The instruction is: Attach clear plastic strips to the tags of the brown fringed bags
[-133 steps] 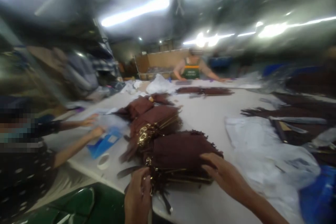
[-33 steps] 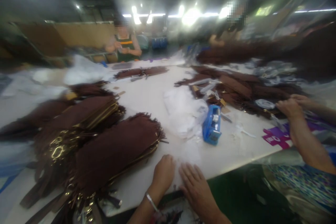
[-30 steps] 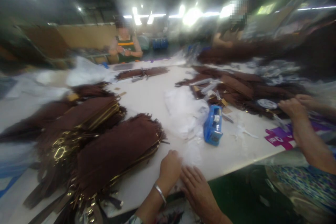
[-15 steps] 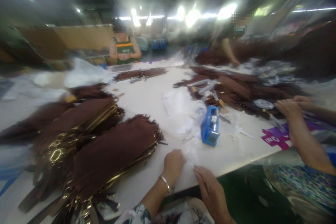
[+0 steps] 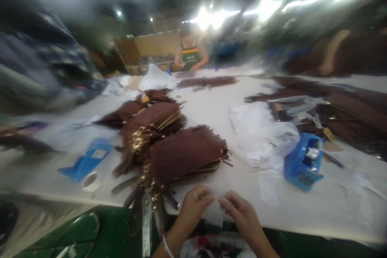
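Observation:
At the near table edge, my left hand (image 5: 195, 204) has its fingers closed in a pinch on a thin, see-through plastic sheet (image 5: 215, 214). My right hand (image 5: 240, 210) faces it from the other side, fingertips bent and closed at the sheet's right edge. Blur softens the sheet's outline. Just beyond my left hand lies a stack of dark brown fringed bags (image 5: 187, 153) with gold zippers. Their gold clasps (image 5: 151, 185) and straps hang over the table's front edge.
A blue tape dispenser (image 5: 304, 163) stands right of crumpled white wrapping (image 5: 250, 133). More brown bags (image 5: 154, 115) lie behind the near stack. Left are a blue dispenser (image 5: 89, 161) and a white tape roll (image 5: 91, 181). A person (image 5: 190, 56) is across the table.
The view has swung left, bringing the left dispenser and tape roll into sight. My hands have drawn closer together, and the plastic sheet now hangs between their fingers.

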### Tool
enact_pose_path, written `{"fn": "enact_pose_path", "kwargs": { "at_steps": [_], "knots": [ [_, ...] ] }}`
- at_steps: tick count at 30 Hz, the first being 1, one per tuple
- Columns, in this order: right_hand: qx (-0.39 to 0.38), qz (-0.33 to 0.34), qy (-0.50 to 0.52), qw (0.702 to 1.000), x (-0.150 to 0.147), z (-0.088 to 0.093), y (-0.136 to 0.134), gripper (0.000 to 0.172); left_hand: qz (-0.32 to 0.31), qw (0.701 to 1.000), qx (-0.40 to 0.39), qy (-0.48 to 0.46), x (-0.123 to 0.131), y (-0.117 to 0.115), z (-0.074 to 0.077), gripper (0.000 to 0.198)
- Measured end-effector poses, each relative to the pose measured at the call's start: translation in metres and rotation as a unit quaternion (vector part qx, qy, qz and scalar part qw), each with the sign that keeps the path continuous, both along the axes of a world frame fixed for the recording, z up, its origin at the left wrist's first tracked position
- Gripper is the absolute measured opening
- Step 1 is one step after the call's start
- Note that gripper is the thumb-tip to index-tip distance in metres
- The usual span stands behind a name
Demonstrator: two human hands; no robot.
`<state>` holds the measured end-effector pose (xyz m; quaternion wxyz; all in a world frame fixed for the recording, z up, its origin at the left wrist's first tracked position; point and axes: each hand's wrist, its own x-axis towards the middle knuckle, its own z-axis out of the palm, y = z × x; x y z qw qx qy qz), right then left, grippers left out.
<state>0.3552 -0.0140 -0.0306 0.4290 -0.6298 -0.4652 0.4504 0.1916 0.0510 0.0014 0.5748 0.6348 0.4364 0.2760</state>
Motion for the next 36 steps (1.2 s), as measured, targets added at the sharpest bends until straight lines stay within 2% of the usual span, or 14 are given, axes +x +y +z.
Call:
{"fn": "enact_pose_path", "kwargs": {
  "at_steps": [4, 8, 15, 19, 24, 27, 29, 30, 32, 34, 36],
  "knots": [
    [-0.005, 0.075, 0.003, 0.997, -0.029, 0.004, 0.008, 0.030, 0.027, 0.997, -0.071, -0.031, -0.030, 0.003, 0.006, 0.020],
    [-0.001, 0.123, -0.007, 0.992, -0.046, 0.006, 0.010, 0.024, 0.076, 0.994, -0.080, -0.020, -0.058, 0.001, -0.001, 0.028],
    [-0.048, 0.142, 0.055, 0.987, -0.073, 0.007, 0.025, 0.027, 0.158, 0.985, -0.068, -0.012, -0.111, -0.016, -0.013, 0.031],
    [-0.036, 0.150, 0.094, 0.984, -0.104, 0.015, 0.045, 0.029, 0.205, 0.977, -0.008, 0.060, -0.145, -0.027, -0.005, 0.029],
    [0.035, 0.135, -0.011, 0.990, -0.145, 0.025, 0.068, 0.030, 0.225, 0.954, 0.065, 0.185, -0.170, -0.035, 0.010, 0.025],
    [0.079, 0.119, -0.093, 0.985, -0.161, 0.026, 0.078, 0.020, 0.218, 0.945, 0.086, 0.227, -0.175, -0.036, 0.012, 0.022],
    [0.083, 0.114, -0.114, 0.983, -0.166, 0.026, 0.082, 0.022, 0.213, 0.941, 0.097, 0.246, -0.178, -0.036, 0.012, 0.021],
    [0.070, 0.127, -0.091, 0.985, -0.167, 0.026, 0.083, 0.024, 0.211, 0.939, 0.100, 0.252, -0.179, -0.035, 0.011, 0.020],
    [0.014, 0.161, 0.020, 0.987, -0.166, 0.028, 0.084, 0.027, 0.207, 0.937, 0.103, 0.261, -0.183, -0.035, 0.010, 0.019],
    [-0.049, 0.173, 0.151, 0.972, -0.163, 0.032, 0.082, 0.030, 0.203, 0.937, 0.100, 0.266, -0.187, -0.035, 0.009, 0.019],
    [-0.087, 0.164, 0.232, 0.955, -0.162, 0.037, 0.079, 0.031, 0.201, 0.938, 0.093, 0.266, -0.191, -0.035, 0.007, 0.020]
  ]
}}
